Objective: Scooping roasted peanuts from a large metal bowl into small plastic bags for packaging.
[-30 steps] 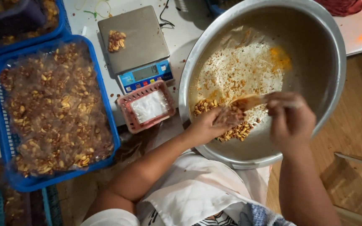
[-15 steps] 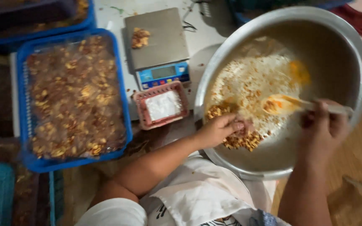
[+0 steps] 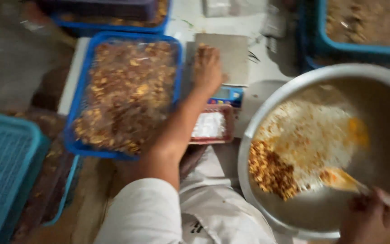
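My left hand (image 3: 207, 68) is stretched forward over the steel platform of the small kitchen scale (image 3: 222, 61), fingers curled down onto it — whether they pinch a bit of the crumbly brown mix I cannot tell through the blur. The scale stands on the bench just ahead of a small red tray (image 3: 211, 126) holding something white, and just right of a blue crate (image 3: 125, 97) filled with fried brown-and-yellow mix under clear film.

My right hand (image 3: 369, 219) is low at the frame's edge, closed around the handle of a wooden spoon (image 3: 344, 180). The spoon's long axis runs from that hand up and leftward, its bowl resting inside the large steel bowl (image 3: 267, 113). A heap of the brown mix (image 3: 269, 169) lies on the bowl's left side, pale crumbs spread beyond it and a yellow patch to the far right.

So the heap sits left of the spoon's bowl — nearer my right hand, and well apart from my left.
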